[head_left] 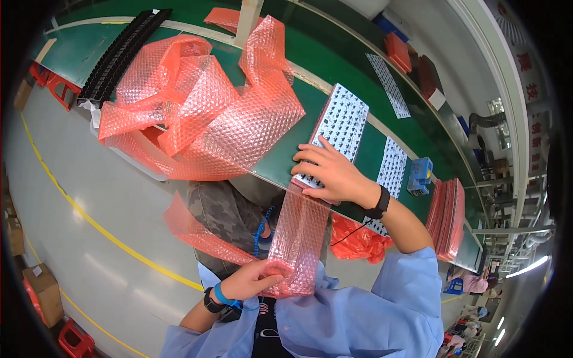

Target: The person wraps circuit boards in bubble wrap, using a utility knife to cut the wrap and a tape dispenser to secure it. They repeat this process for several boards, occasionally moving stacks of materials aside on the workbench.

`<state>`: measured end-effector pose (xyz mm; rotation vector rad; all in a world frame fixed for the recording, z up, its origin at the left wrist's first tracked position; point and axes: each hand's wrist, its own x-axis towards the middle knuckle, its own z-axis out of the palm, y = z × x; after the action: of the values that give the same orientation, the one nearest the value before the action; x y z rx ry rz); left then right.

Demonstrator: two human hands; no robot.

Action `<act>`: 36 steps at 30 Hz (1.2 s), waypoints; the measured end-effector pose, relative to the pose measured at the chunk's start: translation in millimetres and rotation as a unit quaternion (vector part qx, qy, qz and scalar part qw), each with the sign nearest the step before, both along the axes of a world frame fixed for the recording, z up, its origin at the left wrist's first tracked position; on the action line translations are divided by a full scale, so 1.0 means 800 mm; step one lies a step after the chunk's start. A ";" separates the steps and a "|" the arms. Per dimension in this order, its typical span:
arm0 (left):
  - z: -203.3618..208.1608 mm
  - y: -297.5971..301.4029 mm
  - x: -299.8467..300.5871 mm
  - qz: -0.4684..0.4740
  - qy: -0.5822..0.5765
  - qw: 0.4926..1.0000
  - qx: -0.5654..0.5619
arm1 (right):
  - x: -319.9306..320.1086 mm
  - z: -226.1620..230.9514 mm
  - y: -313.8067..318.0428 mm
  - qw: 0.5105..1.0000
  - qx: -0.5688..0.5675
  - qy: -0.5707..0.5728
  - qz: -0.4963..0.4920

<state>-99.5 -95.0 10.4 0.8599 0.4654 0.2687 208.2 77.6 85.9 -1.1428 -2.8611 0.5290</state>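
- Bubble wrap (301,232), a pink strip, is hanging from the bench's near edge to the person's lap; the left hand (248,281) is gripping its low end, fingers closing round the bunched film.
- Right hand (334,172) is lying across the near end of a white board (345,119), fingers spreading over it rather than clenching.
- Board is resting on the bench (277,161), its side showing a reddish layer beneath.
- Progress: the strip is apparently meeting only the board's near end. The top face is lying uncovered, and a long length of strip is hanging loose, so the work is looking barely begun on this one.
- Around it, a large wrap heap (209,128) is covering the bench to the left; a second board (392,164) is lying to the right, near a blue block (420,176) and, farther on, a pink pile (447,215).
- Hidden: the right hand is masking where strip and board are joining; the left fingertips are disappearing into the film, and the pile's contents are staying unclear.
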 end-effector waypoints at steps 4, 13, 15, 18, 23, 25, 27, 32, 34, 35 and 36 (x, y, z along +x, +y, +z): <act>-0.003 -0.005 0.018 -0.012 -0.017 0.999 0.028 | 0.007 0.004 -0.001 0.997 0.062 0.026 -0.042; -0.012 -0.006 0.024 -0.008 0.046 0.999 0.000 | 0.025 0.033 -0.223 0.813 -0.286 0.116 -0.494; -0.001 0.000 0.035 -0.008 0.040 0.996 -0.075 | 0.001 -0.039 -0.266 0.758 -0.272 0.327 -0.495; 0.038 0.021 0.029 -0.101 0.210 0.943 0.240 | -0.028 -0.114 -0.282 0.616 -0.348 0.554 -0.439; 0.146 0.086 0.034 -0.044 0.344 0.690 0.635 | -0.037 -0.162 -0.293 0.578 -0.425 0.600 -0.353; 0.181 0.117 0.100 -0.049 0.260 0.607 0.750 | -0.038 -0.159 -0.291 0.569 -0.426 0.618 -0.336; 0.181 0.147 0.177 -0.116 0.183 0.506 0.835 | -0.035 -0.154 -0.287 0.555 -0.430 0.639 -0.315; 0.117 0.228 0.255 -0.246 0.129 0.407 0.870 | -0.020 -0.154 -0.283 0.651 -0.389 0.584 -0.291; 0.118 0.233 0.267 -0.280 0.127 0.422 0.853 | -0.019 -0.163 -0.288 0.646 -0.373 0.593 -0.304; 0.118 0.236 0.272 -0.295 0.128 0.430 0.844 | -0.021 -0.165 -0.289 0.644 -0.367 0.596 -0.310; 0.114 0.239 0.274 -0.300 0.125 0.427 0.844 | -0.024 -0.163 -0.291 0.641 -0.364 0.600 -0.311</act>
<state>119.4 96.3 101.2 3.0601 -0.0837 -0.2171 189.3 -155.5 -44.8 -1.0275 -0.9941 1.6118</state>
